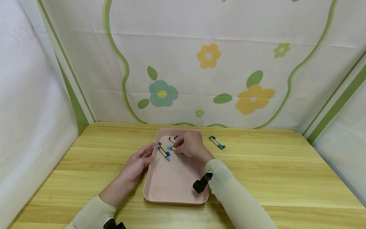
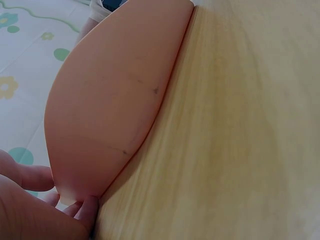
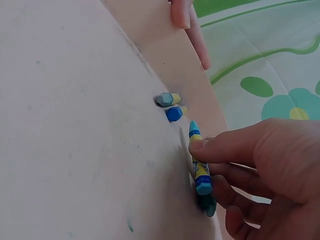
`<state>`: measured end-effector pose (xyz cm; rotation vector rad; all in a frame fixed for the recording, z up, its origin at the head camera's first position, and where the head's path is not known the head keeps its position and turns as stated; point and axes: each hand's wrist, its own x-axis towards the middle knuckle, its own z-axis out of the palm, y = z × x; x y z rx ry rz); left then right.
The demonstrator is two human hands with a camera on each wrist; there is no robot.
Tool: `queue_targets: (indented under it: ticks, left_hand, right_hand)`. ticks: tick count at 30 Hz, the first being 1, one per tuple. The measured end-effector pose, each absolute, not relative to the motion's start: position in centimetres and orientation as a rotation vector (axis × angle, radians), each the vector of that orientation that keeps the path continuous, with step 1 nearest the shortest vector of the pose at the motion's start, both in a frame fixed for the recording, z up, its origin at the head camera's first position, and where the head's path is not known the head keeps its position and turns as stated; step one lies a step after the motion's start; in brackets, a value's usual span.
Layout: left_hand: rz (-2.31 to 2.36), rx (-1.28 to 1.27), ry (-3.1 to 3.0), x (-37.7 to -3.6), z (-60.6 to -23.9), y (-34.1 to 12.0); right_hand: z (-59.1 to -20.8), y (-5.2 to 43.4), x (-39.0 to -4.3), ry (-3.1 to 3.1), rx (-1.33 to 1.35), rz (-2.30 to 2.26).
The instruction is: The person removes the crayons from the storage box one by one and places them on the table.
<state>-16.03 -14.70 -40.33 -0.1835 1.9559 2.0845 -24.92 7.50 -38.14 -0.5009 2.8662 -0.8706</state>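
We see a teal crayon [image 3: 200,167] lying in the upper middle of the pink tray [image 1: 174,181], pinched by our right hand [image 1: 190,147] with curled fingers [image 3: 225,147]. Our left hand [image 1: 137,165] rests straight fingers on the tray's left rim, likely steadying it on the wooden surface [image 1: 286,171]. Two crayons [image 1: 164,151] lie beside.

- A teal crayon [image 3: 199,160] with a yellow-and-blue wrapper lies flat in the pink tray [image 1: 174,181], near its far end.
- The tray, shallow with rounded corners, sits flat on the wooden table.
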Motion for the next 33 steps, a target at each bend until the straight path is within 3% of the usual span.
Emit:
queue_targets:
  ticks: [33]
  left_hand:
    - [2.080,-0.177,1.963,-16.0,-40.3,-14.7]
  right_hand:
    - [-36.2,9.7,-24.7,2.679,-0.373,-1.338]
